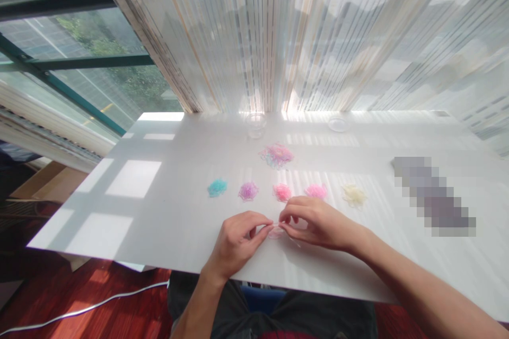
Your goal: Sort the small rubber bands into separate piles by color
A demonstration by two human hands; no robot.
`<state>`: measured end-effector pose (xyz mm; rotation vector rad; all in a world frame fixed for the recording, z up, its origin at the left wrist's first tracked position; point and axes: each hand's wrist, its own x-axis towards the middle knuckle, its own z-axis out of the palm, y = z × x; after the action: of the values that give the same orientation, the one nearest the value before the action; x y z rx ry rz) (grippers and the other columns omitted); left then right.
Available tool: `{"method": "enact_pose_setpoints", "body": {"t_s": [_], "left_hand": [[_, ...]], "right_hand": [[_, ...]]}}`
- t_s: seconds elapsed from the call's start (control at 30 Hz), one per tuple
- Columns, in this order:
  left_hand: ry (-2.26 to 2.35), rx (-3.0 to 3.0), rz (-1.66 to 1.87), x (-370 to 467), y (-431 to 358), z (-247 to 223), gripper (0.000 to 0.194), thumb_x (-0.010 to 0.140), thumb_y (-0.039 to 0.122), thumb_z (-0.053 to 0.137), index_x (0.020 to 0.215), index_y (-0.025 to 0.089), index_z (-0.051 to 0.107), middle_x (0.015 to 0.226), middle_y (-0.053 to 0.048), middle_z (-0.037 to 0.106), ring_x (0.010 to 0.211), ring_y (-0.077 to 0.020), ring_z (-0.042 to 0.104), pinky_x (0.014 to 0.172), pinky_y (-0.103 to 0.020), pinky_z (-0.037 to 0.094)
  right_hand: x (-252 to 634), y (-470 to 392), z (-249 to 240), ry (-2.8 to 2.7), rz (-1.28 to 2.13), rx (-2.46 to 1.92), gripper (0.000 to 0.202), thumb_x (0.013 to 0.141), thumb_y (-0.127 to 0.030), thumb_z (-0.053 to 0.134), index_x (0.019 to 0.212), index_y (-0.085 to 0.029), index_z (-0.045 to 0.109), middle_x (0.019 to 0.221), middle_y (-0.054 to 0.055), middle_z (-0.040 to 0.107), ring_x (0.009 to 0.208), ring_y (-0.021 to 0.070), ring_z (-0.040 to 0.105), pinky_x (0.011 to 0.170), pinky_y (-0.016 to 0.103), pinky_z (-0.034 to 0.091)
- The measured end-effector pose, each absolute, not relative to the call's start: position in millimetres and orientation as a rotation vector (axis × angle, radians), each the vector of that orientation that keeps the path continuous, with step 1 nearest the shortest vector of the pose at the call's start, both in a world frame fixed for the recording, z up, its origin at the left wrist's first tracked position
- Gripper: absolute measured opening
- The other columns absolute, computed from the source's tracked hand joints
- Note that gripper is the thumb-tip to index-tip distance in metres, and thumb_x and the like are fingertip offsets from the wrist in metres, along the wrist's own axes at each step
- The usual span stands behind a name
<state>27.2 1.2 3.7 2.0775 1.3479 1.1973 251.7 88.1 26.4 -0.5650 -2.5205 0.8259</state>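
Head view: left hand (240,238) and right hand (314,222) are pinching a pale strand (275,224), six o'clock of the coral pile (282,192), looking light, soft, best held endwise!

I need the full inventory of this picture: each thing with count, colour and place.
Table: 1, white, centre
Small piles: 5, teal, purple, coral, pink, pale yellow, in a row
Mixed pile: 1, multicoloured, behind row
Container: 1, clear, table's far side
Flat disc: 1, clear, right of container
Pixelated object: 1, greyish, table's right
Pinkish bits: count unclear, table's near part
Curtains: count unclear, whitish, behind
Window: 1, green-framed, left
Cardboard box: 1, brown, lower left
Floor: 1, reddish, below
Cable: 1, white, on floor
Legs: 2, dark-trousered, under near edge
Left hand: 1, bare, beside bits
Right hand: 1, bare, beside bits
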Motion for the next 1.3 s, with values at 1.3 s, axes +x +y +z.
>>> {"method": "enact_pose_setpoints", "body": {"t_s": [1.3], "left_hand": [[1.366,2.128,1.244,26.8,1.6,1.9,0.002,0.097,0.016,0.068,0.097,0.018,0.069,0.085,-0.001,0.074,0.062,-0.0102,0.059,0.061,-0.022,0.05]], "right_hand": [[249.7,86.3,24.7,-2.508,0.656,-0.523,0.014,0.099,-0.018,0.059,0.095,-0.017,0.072,0.077,0.004,0.071,0.07,0.0159,0.063,0.067,0.029,0.046]]}}
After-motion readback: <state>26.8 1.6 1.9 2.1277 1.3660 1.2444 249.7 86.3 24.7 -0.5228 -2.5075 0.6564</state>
